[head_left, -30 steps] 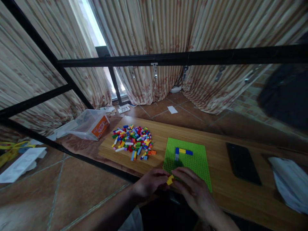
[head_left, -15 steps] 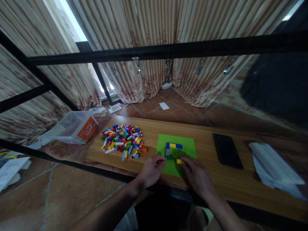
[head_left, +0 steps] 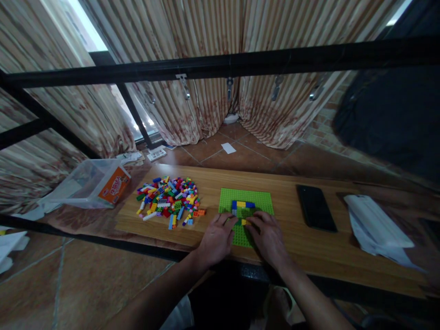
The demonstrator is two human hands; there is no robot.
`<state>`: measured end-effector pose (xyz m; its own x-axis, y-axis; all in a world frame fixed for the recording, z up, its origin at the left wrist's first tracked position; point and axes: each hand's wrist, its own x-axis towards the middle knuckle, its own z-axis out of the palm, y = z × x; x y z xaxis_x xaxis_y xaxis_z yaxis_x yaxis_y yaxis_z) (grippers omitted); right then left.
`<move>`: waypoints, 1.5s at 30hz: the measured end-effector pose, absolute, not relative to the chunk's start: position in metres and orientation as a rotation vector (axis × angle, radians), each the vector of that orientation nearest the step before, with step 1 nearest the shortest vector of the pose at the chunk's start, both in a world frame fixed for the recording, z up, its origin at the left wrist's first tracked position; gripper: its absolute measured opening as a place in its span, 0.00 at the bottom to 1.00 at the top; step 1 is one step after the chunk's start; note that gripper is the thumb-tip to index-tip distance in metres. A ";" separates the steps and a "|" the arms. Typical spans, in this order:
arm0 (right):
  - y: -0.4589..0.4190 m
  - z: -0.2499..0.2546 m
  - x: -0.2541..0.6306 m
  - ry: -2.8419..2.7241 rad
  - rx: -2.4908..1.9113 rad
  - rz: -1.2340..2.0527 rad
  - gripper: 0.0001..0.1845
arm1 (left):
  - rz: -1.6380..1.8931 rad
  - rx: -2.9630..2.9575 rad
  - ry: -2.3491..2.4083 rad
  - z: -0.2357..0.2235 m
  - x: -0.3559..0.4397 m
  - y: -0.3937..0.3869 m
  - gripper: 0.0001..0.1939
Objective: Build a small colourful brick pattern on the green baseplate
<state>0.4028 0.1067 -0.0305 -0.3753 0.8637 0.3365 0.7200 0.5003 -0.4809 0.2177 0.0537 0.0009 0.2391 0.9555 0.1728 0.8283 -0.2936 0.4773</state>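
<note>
On the green baseplate (head_left: 263, 198), a blue-yellow-blue row of bricks (head_left: 241, 204) joins a grey brick (head_left: 234, 212) at its left end. My right hand (head_left: 270, 236) pinches a yellow brick (head_left: 244, 222) low over the plate, beside a dark green brick (head_left: 239, 221). Whether the yellow brick touches the plate is unclear. My left hand (head_left: 217, 236) is closed, its fingertips at the left of the dark green brick; what they grip, if anything, is hidden.
Left of the baseplate lies a heap of loose coloured bricks (head_left: 168, 199) on the wooden table (head_left: 206, 183). A clear plastic box (head_left: 87, 183) with an orange label stands beyond it. To the right lie a black phone (head_left: 316, 207) and a white plastic packet (head_left: 376, 224).
My right hand has brought the yellow brick left, up against the dark green brick. My left hand has moved slightly forward over the plate's left edge. The whole view has shifted a little.
</note>
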 end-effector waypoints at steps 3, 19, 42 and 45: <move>0.107 -0.031 0.403 -2.186 -1.275 0.362 0.13 | 0.521 2.273 1.694 0.000 0.219 0.052 0.23; 0.112 -0.027 0.405 -2.204 -1.298 0.474 0.14 | 0.104 2.452 1.866 -0.011 0.231 0.044 0.28; 0.124 -0.011 0.421 -2.046 -1.355 0.720 0.15 | 0.136 2.403 1.866 0.011 0.238 0.047 0.27; 0.129 -0.006 0.432 -1.956 -1.436 0.678 0.15 | 0.200 2.421 1.830 0.012 0.245 0.044 0.27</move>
